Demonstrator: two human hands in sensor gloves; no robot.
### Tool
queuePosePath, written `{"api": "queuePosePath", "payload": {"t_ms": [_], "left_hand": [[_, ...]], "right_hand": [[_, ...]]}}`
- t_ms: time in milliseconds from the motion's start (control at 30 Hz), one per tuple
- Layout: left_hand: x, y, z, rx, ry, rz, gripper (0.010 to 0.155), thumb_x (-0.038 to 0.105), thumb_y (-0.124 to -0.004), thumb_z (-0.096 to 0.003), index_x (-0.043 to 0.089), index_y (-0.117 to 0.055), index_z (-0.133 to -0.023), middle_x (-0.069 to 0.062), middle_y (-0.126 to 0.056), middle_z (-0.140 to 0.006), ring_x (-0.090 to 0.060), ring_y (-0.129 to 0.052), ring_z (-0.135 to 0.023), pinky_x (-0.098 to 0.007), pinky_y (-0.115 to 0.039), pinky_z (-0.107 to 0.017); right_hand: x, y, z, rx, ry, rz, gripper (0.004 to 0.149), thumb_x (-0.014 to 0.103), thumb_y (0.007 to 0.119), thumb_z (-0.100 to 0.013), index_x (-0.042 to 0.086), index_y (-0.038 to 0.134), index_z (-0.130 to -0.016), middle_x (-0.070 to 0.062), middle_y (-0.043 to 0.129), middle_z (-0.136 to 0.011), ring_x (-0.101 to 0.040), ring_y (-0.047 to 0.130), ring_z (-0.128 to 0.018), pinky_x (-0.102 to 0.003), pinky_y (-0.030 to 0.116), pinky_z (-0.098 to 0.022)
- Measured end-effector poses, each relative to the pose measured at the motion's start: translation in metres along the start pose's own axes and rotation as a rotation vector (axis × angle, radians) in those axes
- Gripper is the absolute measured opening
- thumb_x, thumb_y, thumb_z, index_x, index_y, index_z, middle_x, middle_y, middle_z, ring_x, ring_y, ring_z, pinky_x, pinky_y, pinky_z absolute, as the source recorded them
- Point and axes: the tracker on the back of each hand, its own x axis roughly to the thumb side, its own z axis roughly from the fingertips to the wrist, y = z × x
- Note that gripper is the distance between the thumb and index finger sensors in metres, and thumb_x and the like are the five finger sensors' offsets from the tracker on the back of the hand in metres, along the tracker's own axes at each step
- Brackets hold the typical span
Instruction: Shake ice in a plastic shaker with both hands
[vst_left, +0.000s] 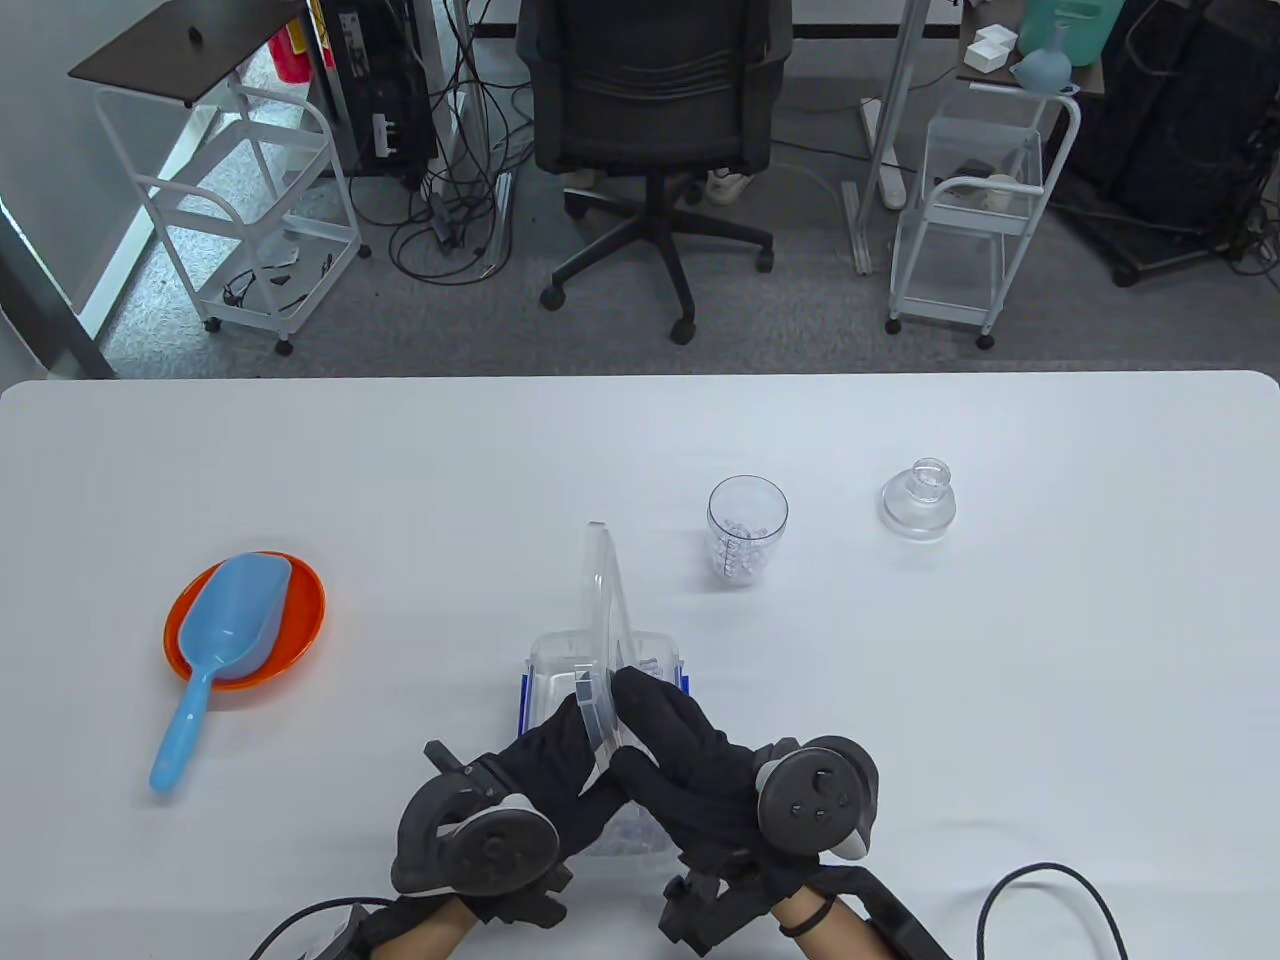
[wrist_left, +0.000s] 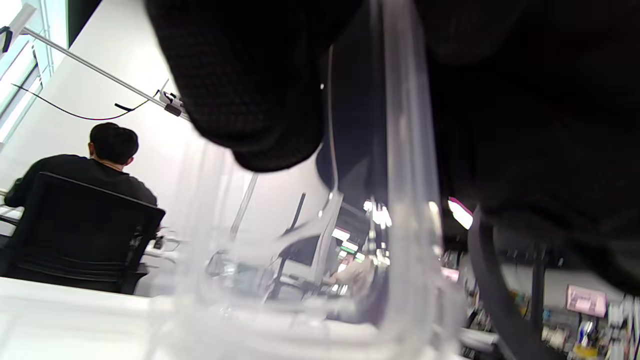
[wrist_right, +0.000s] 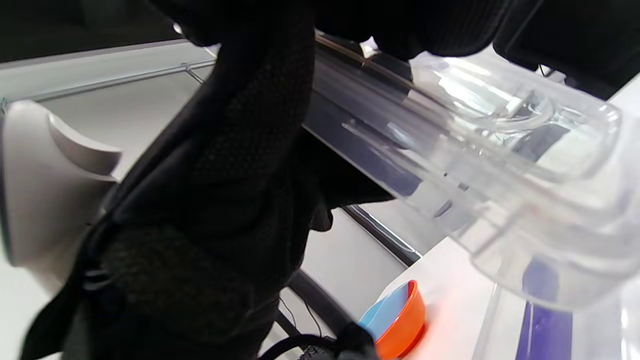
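Both gloved hands hold a clear lid (vst_left: 600, 620) on edge above an ice box (vst_left: 560, 680) at the near edge of the bench, the left hand (vst_left: 545, 770) and the right hand (vst_left: 680, 750) each with a narrow grip pinching the lid's near end from opposite sides. The shaker (vst_left: 747, 528), a clear plastic cup with ice in the bottom, stands upright and uncapped near the middle of the bench, well apart from both hands; its domed cap (vst_left: 918, 500) sits by itself further toward the right edge. A blue scoop (vst_left: 215, 650) rests in an orange bowl (vst_left: 290, 620) toward the left edge. The shaker looks light and stiff, thin-walled enough to flex under a hard squeeze, and probably slick once the ice chills it. The best hold appears to be one hand round the body and the other over the cap once it is fitted, since a loose cap could fly off while shaking.
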Motion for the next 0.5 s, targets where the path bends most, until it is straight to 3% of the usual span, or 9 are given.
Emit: {"api": "queuePosePath", "payload": {"t_ms": [200,400,500], "left_hand": [[-0.011,0.01,0.0,0.084,0.105,0.167,0.062,0.034,-0.073,-0.053,-0.005,-0.06,-0.099,-0.025,-0.087,-0.087,-0.029,-0.104,-0.065,-0.024,-0.092,-0.041],[-0.011,0.016,0.0,0.087,0.09,0.127,0.061,0.033,-0.078,-0.0497,-0.004,-0.066,-0.097,-0.018,-0.098,-0.074,-0.022,-0.109,-0.052,-0.023,-0.093,-0.033],[-0.008,0.02,-0.001,0.094,0.058,0.118,0.062,0.033,-0.077,-0.05,-0.002,-0.064,-0.099,-0.016,-0.098,-0.075,-0.021,-0.109,-0.052,-0.022,-0.093,-0.034]], "right_hand": [[0.0,-0.004,0.0,-0.024,0.002,0.112,0.058,0.037,0.061,-0.058,0.009,0.048,-0.107,-0.026,0.047,-0.106,-0.056,0.057,-0.091,-0.067,0.062,-0.059],[-0.025,-0.024,0.001,-0.102,0.148,0.321,0.075,0.043,0.061,-0.058,0.006,0.02,-0.109,-0.032,0.029,-0.108,-0.06,0.045,-0.092,-0.07,0.055,-0.06],[-0.043,-0.035,0.003,-0.092,0.267,0.301,0.081,0.047,0.061,-0.058,0.011,0.009,-0.108,-0.034,0.022,-0.108,-0.063,0.041,-0.093,-0.071,0.053,-0.061]]}}
